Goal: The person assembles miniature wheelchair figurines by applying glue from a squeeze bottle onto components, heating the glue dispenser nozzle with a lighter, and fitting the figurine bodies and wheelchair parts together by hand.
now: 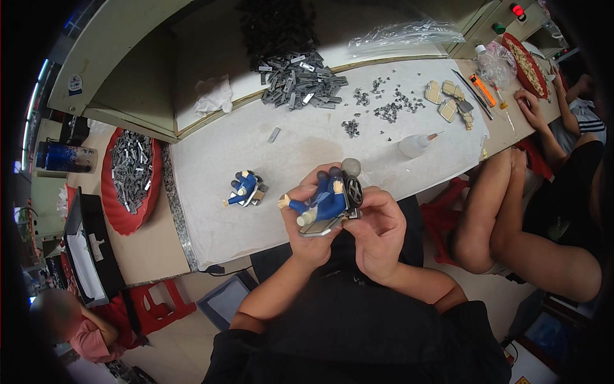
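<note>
Above the near edge of the table I hold a blue-clothed seated figurine with a dark spoked wheel at its side. My left hand is closed around its seat and back. My right hand has thumb and fingers closed at the figurine's edge just below the wheel; any small part between them is hidden. A round grey piece shows just beyond the wheel. To the left, a similar blue figurine lies on the white sheet, touched by neither hand.
Grey rectangular parts form a heap at the back; one part lies apart. Small metal bits, beige pieces and a needle-tipped bottle are at right. A red tray stands left. A co-worker's hand rests far right.
</note>
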`<action>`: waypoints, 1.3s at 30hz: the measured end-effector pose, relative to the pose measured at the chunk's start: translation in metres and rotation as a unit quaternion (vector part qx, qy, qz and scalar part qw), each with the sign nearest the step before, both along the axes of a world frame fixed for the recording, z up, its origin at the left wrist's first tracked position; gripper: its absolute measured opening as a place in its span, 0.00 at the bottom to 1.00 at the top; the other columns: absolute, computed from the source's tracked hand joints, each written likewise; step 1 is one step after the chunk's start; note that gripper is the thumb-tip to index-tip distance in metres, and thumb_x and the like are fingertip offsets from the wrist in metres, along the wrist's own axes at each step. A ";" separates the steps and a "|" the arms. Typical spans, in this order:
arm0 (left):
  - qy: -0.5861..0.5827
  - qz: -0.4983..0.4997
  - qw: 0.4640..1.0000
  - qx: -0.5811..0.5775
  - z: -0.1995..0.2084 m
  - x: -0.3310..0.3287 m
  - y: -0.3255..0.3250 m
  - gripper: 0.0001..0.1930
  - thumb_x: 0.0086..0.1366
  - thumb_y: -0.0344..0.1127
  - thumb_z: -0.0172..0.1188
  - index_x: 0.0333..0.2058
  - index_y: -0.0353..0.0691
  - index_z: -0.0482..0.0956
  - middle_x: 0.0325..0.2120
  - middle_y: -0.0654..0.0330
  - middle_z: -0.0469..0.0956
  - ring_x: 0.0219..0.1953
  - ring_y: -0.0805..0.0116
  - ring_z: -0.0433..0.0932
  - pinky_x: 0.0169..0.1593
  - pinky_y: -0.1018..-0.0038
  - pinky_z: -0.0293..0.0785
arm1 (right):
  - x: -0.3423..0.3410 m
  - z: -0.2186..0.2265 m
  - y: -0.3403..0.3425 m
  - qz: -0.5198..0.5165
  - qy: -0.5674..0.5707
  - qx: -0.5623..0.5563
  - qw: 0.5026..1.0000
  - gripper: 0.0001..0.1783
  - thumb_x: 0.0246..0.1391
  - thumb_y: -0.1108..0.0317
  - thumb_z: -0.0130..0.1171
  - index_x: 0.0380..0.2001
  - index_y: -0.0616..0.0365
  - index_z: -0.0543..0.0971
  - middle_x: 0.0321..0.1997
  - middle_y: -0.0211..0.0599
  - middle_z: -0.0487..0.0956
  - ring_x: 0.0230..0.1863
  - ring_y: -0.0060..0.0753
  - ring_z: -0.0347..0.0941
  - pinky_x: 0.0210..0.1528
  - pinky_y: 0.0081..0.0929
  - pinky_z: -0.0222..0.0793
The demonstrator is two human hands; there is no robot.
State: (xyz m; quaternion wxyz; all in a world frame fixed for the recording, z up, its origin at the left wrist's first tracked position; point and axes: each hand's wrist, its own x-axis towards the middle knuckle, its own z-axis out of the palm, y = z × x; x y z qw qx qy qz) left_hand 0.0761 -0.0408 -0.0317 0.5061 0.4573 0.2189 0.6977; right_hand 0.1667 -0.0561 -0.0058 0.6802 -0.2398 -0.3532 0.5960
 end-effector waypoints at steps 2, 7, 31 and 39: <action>0.022 0.012 1.000 0.017 -0.001 0.000 0.001 0.31 0.51 0.40 0.61 0.50 0.51 0.53 0.50 0.46 0.58 0.55 0.56 0.55 0.54 0.66 0.57 | 0.002 -0.003 0.003 0.021 0.010 0.008 1.000 0.14 0.42 0.84 0.55 0.35 0.68 0.66 0.38 0.39 0.65 0.40 0.28 0.67 0.46 0.26 0.68; -0.041 0.015 0.999 -0.009 0.003 0.005 -0.004 0.26 0.52 0.31 0.58 0.47 0.44 0.54 0.49 0.40 0.56 0.53 0.55 0.59 0.52 0.63 0.57 | 0.001 -0.009 0.003 -0.009 -0.049 0.046 0.998 0.14 0.43 0.81 0.56 0.35 0.67 0.66 0.38 0.39 0.65 0.40 0.26 0.66 0.44 0.24 0.67; -0.150 -0.055 0.977 -0.143 0.015 0.008 -0.012 0.30 0.59 0.39 0.50 0.56 0.46 0.46 0.52 0.46 0.57 0.52 0.61 0.61 0.55 0.66 0.55 | 0.012 0.000 0.010 -0.149 -0.320 0.179 0.918 0.18 0.33 0.81 0.64 0.32 0.64 0.70 0.36 0.42 0.68 0.35 0.27 0.67 0.36 0.21 0.67; -0.090 -0.017 0.993 -0.078 0.006 0.009 -0.006 0.30 0.59 0.39 0.51 0.56 0.47 0.46 0.52 0.42 0.54 0.54 0.59 0.58 0.54 0.66 0.57 | 0.005 -0.006 0.006 -0.092 -0.194 0.106 0.971 0.15 0.37 0.83 0.60 0.29 0.63 0.67 0.36 0.40 0.65 0.37 0.24 0.64 0.41 0.20 0.62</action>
